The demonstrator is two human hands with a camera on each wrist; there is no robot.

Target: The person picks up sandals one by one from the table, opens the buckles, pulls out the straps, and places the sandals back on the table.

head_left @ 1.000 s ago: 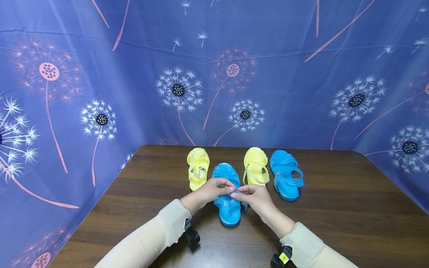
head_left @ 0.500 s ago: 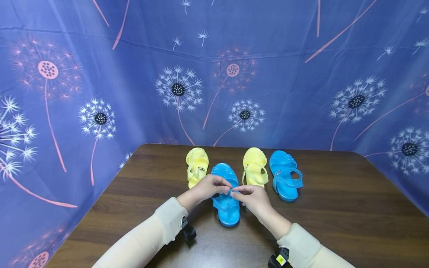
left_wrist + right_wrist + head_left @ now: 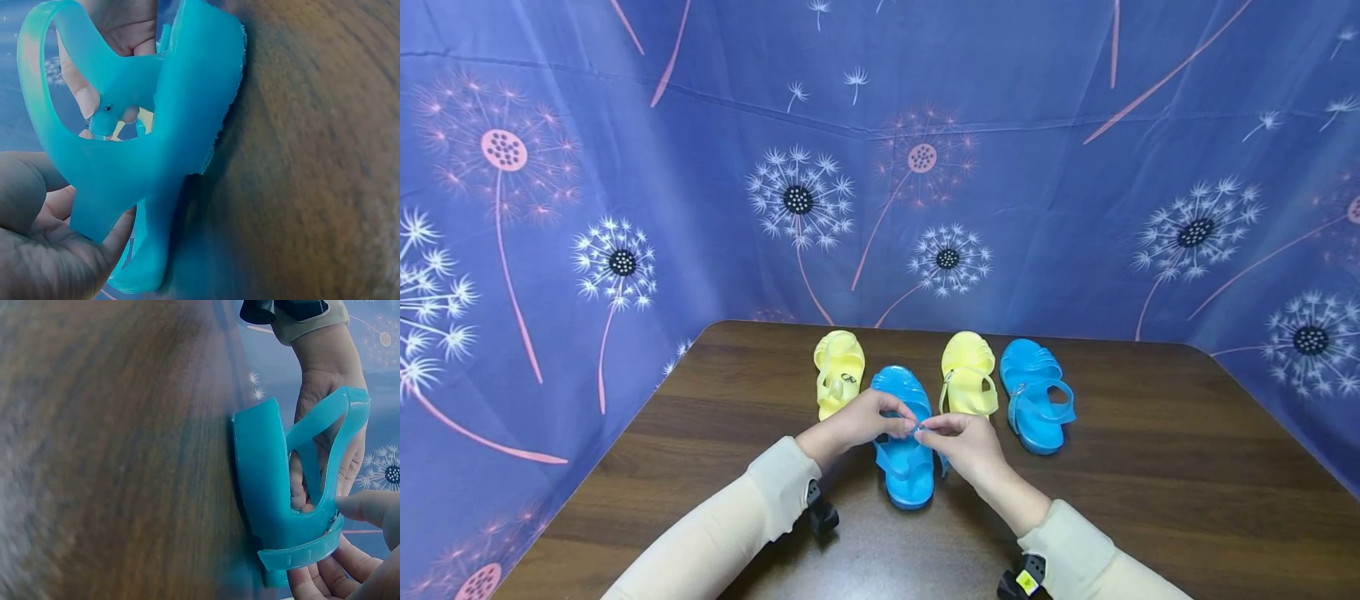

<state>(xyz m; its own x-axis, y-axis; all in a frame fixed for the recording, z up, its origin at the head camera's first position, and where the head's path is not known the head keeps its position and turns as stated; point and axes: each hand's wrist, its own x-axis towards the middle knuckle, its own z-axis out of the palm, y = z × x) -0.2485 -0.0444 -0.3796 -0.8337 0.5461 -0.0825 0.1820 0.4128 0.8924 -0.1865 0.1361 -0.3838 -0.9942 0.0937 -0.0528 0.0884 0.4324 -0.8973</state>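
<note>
A blue sandal (image 3: pixel 908 471) stands on the table between the hands, toe pointing away. Both hands meet over its strap with fingertips almost together. The left hand (image 3: pixel 867 419) pinches the strap from the left; in the left wrist view its fingers (image 3: pixel 53 250) lie behind the strap's side. From the right, the right hand (image 3: pixel 967 450) pinches the strap end near a small metal buckle (image 3: pixel 334 520), its thumb right at the buckle. That strap end (image 3: pixel 300 555) sticks out past the sandal's side in the right wrist view. Fingertips partly hide the fastening.
A yellow sandal (image 3: pixel 841 375) stands left behind the blue one. To the right are another yellow sandal (image 3: pixel 968 375) and a second blue sandal (image 3: pixel 1037 400). The brown wooden table (image 3: pixel 1150 467) ends at a blue dandelion-print cloth (image 3: pixel 1037 208).
Both hands stay at the strap of the blue sandal, with only slight finger movement. The head view has shifted a little.
</note>
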